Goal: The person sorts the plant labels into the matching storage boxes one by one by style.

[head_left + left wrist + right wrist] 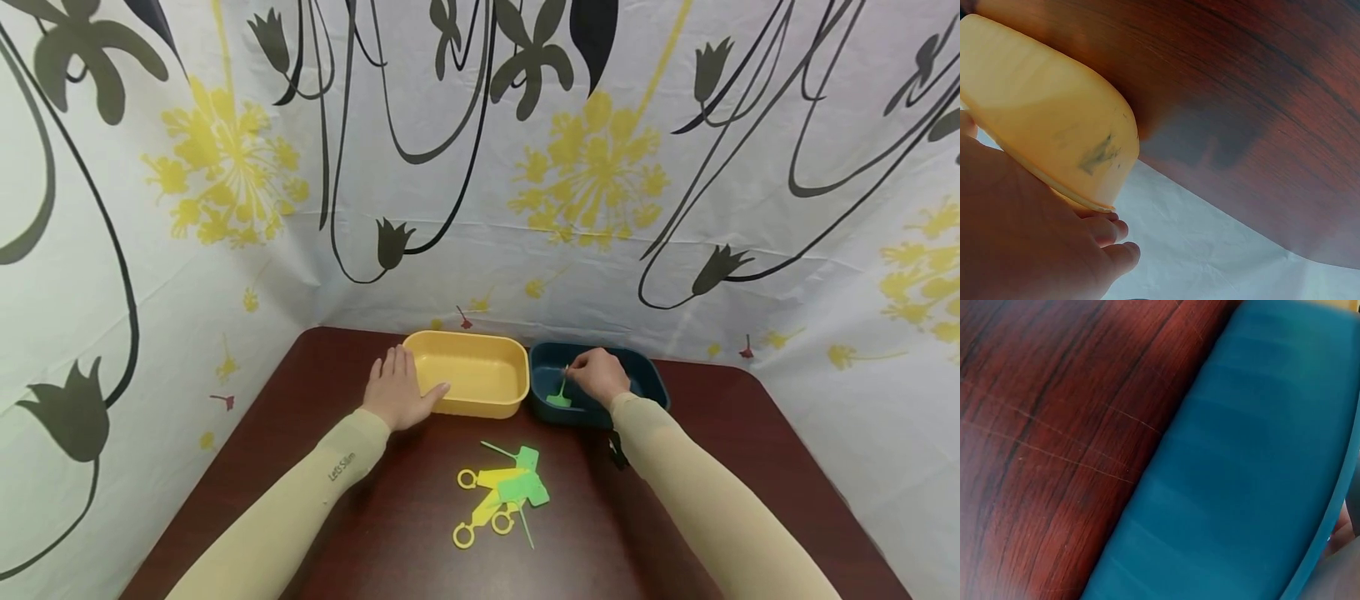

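My left hand (397, 390) lies with straight fingers on the left rim of the yellow bin (480, 408). In the left wrist view its fingers (1119, 253) reach along the edge of that bin (1054, 106). Over the dark blue bin (573, 415), my right hand (600, 377) pinches the thin stem of a green plastic tag (558, 401), whose flat part hangs down inside. The right wrist view shows mostly the blue bin's outer wall (1235, 444), with only a sliver of the hand at its edge.
Nearer me on the dark red-brown table (405, 517), green plastic tags (528, 458) and yellow ring-ended tags (486, 508) overlap in a loose pile. The two bins stand side by side at the back. Behind and beside the table hangs a flower-patterned white cloth (465, 192).
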Motion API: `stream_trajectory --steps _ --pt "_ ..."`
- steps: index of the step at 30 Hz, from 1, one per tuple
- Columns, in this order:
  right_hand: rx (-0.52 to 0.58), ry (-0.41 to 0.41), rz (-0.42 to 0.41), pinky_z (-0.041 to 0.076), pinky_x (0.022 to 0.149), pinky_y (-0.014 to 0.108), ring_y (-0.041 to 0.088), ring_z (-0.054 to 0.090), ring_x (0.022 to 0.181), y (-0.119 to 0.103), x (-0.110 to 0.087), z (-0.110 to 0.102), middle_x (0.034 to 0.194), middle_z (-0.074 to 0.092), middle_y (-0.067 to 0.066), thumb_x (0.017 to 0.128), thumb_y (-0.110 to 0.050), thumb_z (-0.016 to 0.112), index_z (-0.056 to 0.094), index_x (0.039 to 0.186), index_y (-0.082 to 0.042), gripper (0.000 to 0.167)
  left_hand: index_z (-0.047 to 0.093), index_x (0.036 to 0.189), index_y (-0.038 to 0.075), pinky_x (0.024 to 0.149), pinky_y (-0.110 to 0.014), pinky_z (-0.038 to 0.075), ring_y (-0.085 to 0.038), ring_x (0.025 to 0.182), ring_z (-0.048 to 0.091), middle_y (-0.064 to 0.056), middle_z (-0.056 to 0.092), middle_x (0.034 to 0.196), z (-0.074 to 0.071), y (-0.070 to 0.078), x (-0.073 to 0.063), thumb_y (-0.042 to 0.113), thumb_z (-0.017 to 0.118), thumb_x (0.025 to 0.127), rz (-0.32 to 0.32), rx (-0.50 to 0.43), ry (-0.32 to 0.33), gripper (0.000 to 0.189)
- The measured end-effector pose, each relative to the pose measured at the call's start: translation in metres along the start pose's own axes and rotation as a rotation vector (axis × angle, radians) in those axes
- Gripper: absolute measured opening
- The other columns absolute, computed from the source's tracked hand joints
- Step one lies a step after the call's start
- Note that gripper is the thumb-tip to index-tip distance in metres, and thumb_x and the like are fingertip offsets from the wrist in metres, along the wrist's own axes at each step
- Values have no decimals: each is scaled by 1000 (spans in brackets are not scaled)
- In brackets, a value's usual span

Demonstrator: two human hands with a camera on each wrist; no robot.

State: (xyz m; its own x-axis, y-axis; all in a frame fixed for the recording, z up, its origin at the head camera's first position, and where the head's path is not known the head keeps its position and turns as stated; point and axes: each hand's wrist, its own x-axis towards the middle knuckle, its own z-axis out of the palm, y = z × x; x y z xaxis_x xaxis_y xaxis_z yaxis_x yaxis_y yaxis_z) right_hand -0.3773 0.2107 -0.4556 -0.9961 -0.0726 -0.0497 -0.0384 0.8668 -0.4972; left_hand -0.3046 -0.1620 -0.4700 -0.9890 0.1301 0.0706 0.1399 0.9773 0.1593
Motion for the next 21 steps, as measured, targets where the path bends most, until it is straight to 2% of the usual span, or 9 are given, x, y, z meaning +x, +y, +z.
stream_trajectory --steps 5,10,16,21 --pt "-12 -32 26 46 65 41 22 60 79 2 4 2 97 71 3 95 -32 71 80 95 -14 20 19 156 -10 119 -55 12 -42 151 14 -28 16 162 1 0 2 75 32 95 -3 3 0 105" --pt "-8 -72 42 40 60 38 24 55 71 3 4 3 81 65 2 96 -32 68 77 86 -10 25 19 156 -10 119 -55 13 -41 150 15 -28 16 163 -2 2 1 76 31 95 -3 13 -7 105" --pt "-11 -90 47 43 60 37 23 56 74 1 1 2 87 68 1 95 -31 70 79 89 -11 22 19 156 -10 119 -55 13 -41 150 16 -28 17 162 -3 2 0 75 33 95 -9 13 -6 105" --pt "-16 -109 54 43 59 35 23 56 73 1 0 3 82 67 2 94 -32 71 78 85 -9 26 20 155 -10 119 -55 14 -41 150 16 -28 18 162 -3 2 -1 74 34 95 -9 5 -2 105"
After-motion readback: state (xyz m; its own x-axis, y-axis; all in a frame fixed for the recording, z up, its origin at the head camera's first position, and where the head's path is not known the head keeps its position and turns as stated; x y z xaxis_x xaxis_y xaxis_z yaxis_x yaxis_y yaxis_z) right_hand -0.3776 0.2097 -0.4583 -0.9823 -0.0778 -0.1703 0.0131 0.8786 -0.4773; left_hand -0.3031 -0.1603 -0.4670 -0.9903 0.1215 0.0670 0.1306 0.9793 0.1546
